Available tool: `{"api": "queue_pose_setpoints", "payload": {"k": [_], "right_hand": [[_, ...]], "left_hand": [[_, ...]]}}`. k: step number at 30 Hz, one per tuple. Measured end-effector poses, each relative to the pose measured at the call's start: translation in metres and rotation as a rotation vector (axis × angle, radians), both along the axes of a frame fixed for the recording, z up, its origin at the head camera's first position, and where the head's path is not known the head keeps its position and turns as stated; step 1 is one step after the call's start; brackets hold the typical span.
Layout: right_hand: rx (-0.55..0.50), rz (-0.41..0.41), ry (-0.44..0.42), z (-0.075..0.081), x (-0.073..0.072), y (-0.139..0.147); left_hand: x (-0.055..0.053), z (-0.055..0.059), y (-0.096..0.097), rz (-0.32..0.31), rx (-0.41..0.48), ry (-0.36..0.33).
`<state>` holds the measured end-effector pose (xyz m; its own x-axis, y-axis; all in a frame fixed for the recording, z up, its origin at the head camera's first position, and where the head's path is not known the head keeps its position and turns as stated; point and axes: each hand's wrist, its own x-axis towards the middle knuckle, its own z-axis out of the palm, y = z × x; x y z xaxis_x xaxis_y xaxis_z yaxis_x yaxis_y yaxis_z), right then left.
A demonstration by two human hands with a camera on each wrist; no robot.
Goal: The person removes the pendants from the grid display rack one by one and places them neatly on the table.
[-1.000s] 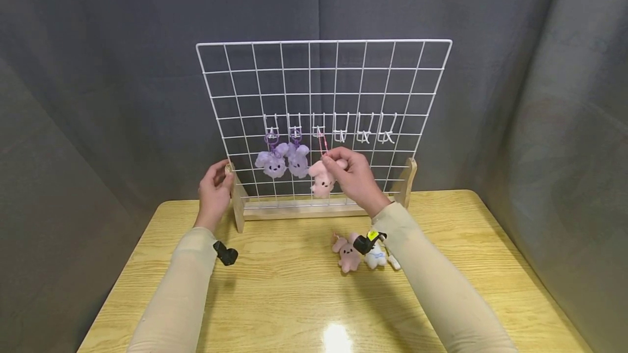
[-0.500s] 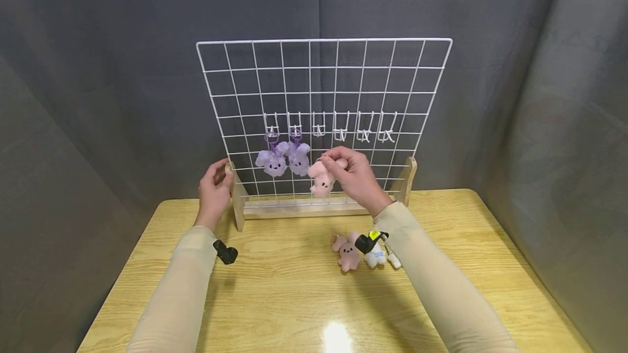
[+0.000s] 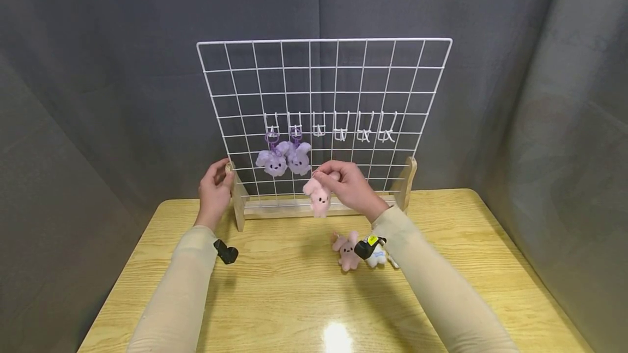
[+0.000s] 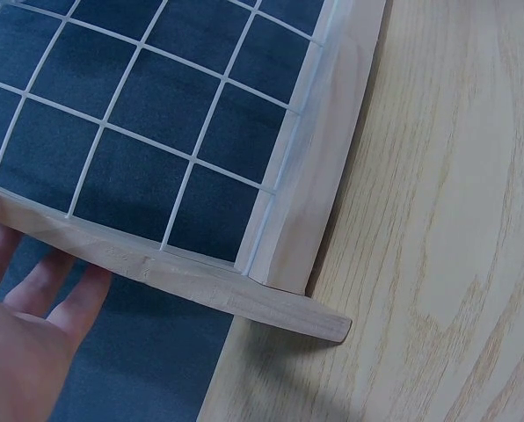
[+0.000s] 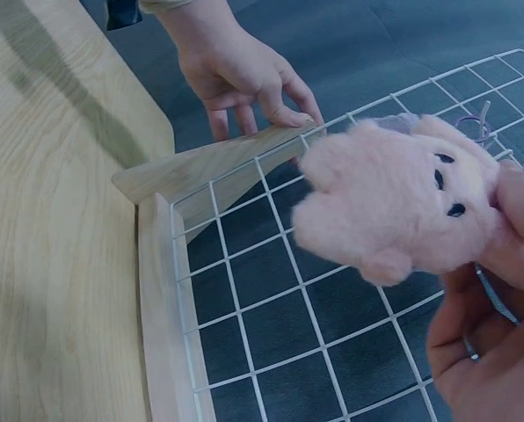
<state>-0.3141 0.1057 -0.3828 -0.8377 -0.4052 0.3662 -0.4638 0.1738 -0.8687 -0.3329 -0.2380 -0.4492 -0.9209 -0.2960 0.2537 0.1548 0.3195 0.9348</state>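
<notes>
My right hand [image 3: 349,185] pinches a pink plush keychain [image 3: 319,200] by its top, in front of the rack and below the third hook [image 3: 319,131]. In the right wrist view the plush [image 5: 403,198] shows its dark eyes and nose. My left hand [image 3: 215,187] grips the top of the wooden side support [image 3: 237,195] of the white wire grid rack [image 3: 324,41]; in the left wrist view several fingers [image 4: 82,299] reach under that wood. Two purple plush keychains [image 3: 272,163] hang by rings from the two leftmost hooks.
A darker pink plush [image 3: 348,255] lies on the wooden table [image 3: 275,298], beside a white plush with a blue bow [image 3: 376,256], partly hidden by the right wrist's camera. Several bare hooks [image 3: 364,134] continue to the right on the grid. A grey curtain [image 3: 122,70] stands behind.
The pink beaded chain stretched up to the third hook a second ago and no longer does. My right hand has lowered slightly with the plush. The second purple plush shifted a little; my left hand stays.
</notes>
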Motion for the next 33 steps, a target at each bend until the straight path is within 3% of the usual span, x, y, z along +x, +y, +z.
{"api": "queue_pose_setpoints", "payload": {"k": [16, 33], "right_hand": [[0.166, 0.051, -0.127, -0.018, 0.002, -0.002], [0.243, 0.092, -0.165, -0.048, 0.000, -0.002]], "left_hand": [[-0.002, -0.001, -0.001, 0.003, -0.006, 0.005], [-0.001, -0.003, -0.001, 0.010, -0.015, 0.011]]}}
